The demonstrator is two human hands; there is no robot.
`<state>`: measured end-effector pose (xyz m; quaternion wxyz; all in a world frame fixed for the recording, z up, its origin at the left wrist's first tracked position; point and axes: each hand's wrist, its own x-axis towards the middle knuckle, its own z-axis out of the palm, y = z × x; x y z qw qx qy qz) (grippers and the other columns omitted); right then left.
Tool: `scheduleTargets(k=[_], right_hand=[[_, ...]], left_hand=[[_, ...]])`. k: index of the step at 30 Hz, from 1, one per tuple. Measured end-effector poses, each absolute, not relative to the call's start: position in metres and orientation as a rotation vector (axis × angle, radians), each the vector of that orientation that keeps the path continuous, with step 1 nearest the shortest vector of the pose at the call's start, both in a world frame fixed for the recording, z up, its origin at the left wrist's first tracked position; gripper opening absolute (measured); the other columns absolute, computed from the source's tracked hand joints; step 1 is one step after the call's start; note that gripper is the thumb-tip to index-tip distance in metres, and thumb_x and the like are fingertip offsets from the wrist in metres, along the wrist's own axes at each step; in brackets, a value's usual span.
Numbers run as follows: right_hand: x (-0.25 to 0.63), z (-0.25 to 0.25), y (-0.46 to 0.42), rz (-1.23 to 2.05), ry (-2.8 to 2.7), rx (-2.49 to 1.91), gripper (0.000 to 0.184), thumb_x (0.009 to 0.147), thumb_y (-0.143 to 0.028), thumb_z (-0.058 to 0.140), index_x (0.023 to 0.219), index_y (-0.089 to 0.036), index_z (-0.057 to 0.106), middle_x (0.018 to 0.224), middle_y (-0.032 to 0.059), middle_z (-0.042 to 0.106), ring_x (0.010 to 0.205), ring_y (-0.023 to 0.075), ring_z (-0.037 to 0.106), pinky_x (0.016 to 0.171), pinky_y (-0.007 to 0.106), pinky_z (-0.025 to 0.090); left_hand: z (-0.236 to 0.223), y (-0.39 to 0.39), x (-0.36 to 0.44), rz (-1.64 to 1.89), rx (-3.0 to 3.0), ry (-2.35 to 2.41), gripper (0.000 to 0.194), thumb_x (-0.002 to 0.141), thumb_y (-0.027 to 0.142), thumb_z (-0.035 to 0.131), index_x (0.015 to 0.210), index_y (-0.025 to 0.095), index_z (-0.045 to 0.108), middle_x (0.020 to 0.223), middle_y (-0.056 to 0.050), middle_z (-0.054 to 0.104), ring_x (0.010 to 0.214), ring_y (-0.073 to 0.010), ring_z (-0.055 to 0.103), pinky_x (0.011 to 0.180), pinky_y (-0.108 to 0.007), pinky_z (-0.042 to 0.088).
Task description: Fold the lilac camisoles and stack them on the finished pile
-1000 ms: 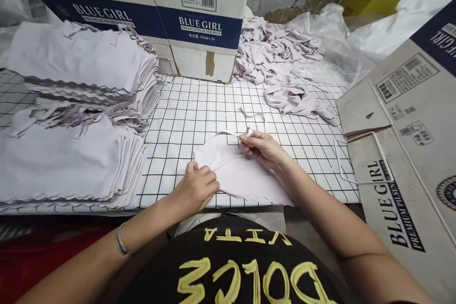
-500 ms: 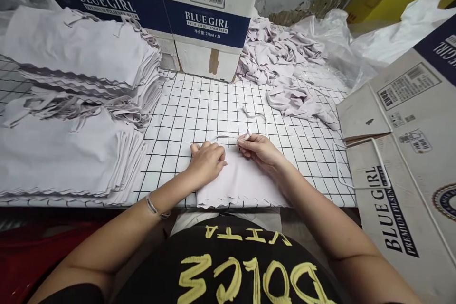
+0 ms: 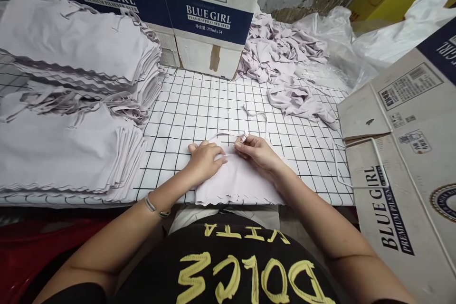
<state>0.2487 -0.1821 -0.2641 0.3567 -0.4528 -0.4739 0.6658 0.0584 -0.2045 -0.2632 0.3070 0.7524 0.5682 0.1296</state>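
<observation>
A pale pink fabric piece [image 3: 237, 180] with a wavy lower edge lies flat at the table's front, before my body. On its upper left part rests my left hand [image 3: 207, 159], palm down, thumb and fingers slightly apart. Close by on the right, my right hand [image 3: 258, 153] is closed in a pinch on a narrow fabric strap [image 3: 245, 137] at the upper edge. The strap's loose end [image 3: 254, 113] curls away over the table. My fingers partly hide the upper edge.
Two stacks of similar pieces, the rear stack [image 3: 74, 40] and the front stack [image 3: 60, 152], stand left. A carton [image 3: 210, 47] stands behind. Crumpled pink fabric [image 3: 281, 52] lies at the back right. Another carton [image 3: 392, 152] and a white wire frame [image 3: 377, 156] are right.
My left fingers have straightened somewhat, and the thumb has shifted slightly. My right hand, still pinching the strap, has moved a little left. The head view has tilted slightly.
</observation>
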Motion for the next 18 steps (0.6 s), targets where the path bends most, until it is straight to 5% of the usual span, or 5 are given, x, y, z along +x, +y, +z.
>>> scheduleTargets(k=[18], right_hand=[[0.230, -0.273, -0.188, 1.497, -1.658, -1.306, 0.021, 0.079, -0.037, 0.062, 0.081, -0.017, 0.057, 0.073, -0.0003, 0.053, 0.068, 0.0142, 0.045, 0.065, 0.029, 0.035]], left_hand=[[-0.259, -0.208, 0.056, 0.528, 1.905, 1.441, 0.011, 0.080, 0.024, 0.059, 0.074, 0.021, 0.068, 0.081, -0.001, 0.063, 0.094, -0.0223, 0.051, 0.088, -0.040, 0.030]])
